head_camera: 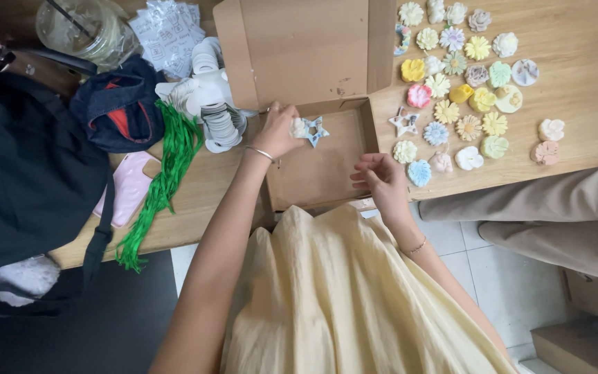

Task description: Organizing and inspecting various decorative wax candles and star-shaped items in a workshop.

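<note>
The fingers point(292, 125) of the left hand point(279, 131) are closed on a blue-edged star ornament point(313, 129), held over the open cardboard box point(320, 173) on the tabletop point(576, 138). The right hand point(380, 176) is held loosely curled and empty at the box's near right rim, farther from the star than the left.

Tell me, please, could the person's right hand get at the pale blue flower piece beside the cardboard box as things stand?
Probably yes: the right hand is empty, and the pale blue flower piece lies just past the cardboard box edge with nothing between.
</note>
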